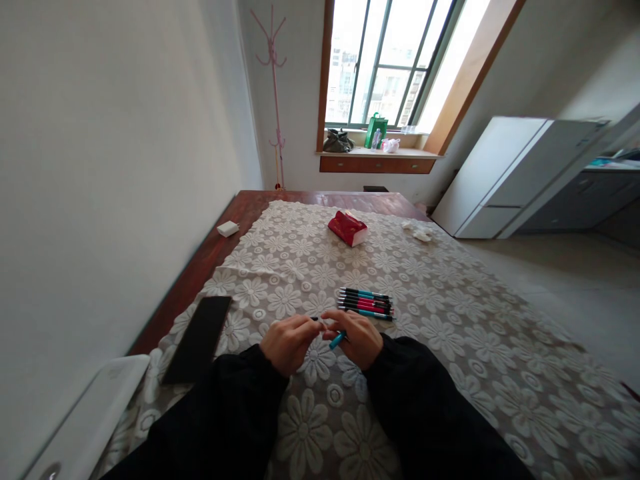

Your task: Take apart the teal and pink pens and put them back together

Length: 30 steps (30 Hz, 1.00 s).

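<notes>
Both of my hands meet over the flower-patterned lace cloth (pixel 450 347) in front of me. My right hand (pixel 356 337) grips a pen with a teal end (pixel 337 340). My left hand (pixel 289 341) pinches the pen's other, dark end between its fingertips. Just beyond my hands lies a row of several more pens (pixel 365 303), teal and pink with black parts, side by side on the cloth. Black sleeves cover both of my arms.
A black flat case (pixel 197 339) lies on the cloth to my left, a white object (pixel 85 420) at the near left. Farther off are a red packet (pixel 347 228), a white block (pixel 228 229) and crumpled white paper (pixel 420 232). A wall runs along the left.
</notes>
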Available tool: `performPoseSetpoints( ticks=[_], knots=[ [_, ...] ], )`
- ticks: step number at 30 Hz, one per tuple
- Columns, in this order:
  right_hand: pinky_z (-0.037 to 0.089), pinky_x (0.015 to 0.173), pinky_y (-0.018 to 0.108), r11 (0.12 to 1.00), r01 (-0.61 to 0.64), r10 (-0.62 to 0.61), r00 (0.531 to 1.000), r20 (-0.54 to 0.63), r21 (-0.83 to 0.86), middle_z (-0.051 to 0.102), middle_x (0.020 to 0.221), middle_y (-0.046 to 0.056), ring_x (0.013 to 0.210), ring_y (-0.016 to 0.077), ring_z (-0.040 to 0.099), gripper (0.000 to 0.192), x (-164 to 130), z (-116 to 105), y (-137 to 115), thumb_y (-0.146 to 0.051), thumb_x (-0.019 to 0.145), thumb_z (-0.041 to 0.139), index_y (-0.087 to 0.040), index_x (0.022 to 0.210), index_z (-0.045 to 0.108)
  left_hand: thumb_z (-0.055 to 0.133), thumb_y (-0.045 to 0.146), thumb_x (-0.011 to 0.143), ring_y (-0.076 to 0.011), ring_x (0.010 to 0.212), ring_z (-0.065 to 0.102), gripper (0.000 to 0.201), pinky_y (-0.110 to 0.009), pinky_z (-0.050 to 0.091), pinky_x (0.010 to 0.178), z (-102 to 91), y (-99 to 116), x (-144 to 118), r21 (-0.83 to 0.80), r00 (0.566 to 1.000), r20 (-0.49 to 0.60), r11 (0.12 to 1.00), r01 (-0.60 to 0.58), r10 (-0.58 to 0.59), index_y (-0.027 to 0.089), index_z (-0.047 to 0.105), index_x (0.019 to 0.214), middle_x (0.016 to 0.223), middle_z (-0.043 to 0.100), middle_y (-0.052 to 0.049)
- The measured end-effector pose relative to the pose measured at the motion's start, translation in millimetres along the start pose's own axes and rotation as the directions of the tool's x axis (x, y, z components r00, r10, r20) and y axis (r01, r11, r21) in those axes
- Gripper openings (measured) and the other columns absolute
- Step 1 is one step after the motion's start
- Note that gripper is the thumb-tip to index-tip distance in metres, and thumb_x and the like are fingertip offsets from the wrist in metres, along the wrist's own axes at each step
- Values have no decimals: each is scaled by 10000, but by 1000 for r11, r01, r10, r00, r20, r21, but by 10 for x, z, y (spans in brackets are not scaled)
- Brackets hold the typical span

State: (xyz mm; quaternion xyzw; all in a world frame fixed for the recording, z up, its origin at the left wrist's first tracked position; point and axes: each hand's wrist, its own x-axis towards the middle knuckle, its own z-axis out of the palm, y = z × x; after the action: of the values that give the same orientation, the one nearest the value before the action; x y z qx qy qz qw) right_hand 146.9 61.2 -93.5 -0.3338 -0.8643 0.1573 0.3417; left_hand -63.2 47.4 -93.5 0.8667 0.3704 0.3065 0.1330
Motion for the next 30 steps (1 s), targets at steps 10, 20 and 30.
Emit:
performPoseSetpoints(
  ticks=[10, 20, 30],
  knots=[
    [492, 720, 298, 999, -1, 1, 1000, -11, 37, 733, 803, 11, 741, 188, 662, 247, -13, 33, -17, -263, 918, 577, -214, 1155, 531, 480, 193, 955, -148, 834, 626, 123, -255, 491, 762, 19, 1, 8, -37, 999, -23, 999, -36, 35, 212, 601, 954, 897, 680, -16],
    [486, 760, 291, 997, -29, 28, 1000, 7, 71, 706, 849, 21, 802, 176, 643, 317, 2, -28, -38, -255, 889, 599, -221, 1187, 497, 505, 201, 938, -132, 744, 596, 100, -245, 469, 699, -6, 35, 23, -26, 995, -94, 1000, 15, -17, 208, 605, 944, 819, 654, -13],
    [425, 775, 342, 988, -97, 98, 995, -3, -120, 617, 881, 61, 846, 213, 568, 92, 41, -143, -44, -199, 878, 522, -198, 969, 516, 528, 207, 920, -125, 678, 565, 88, -250, 468, 669, -42, 45, 36, -14, 982, -154, 994, 111, -112, 211, 615, 936, 790, 635, -9]
  ],
)
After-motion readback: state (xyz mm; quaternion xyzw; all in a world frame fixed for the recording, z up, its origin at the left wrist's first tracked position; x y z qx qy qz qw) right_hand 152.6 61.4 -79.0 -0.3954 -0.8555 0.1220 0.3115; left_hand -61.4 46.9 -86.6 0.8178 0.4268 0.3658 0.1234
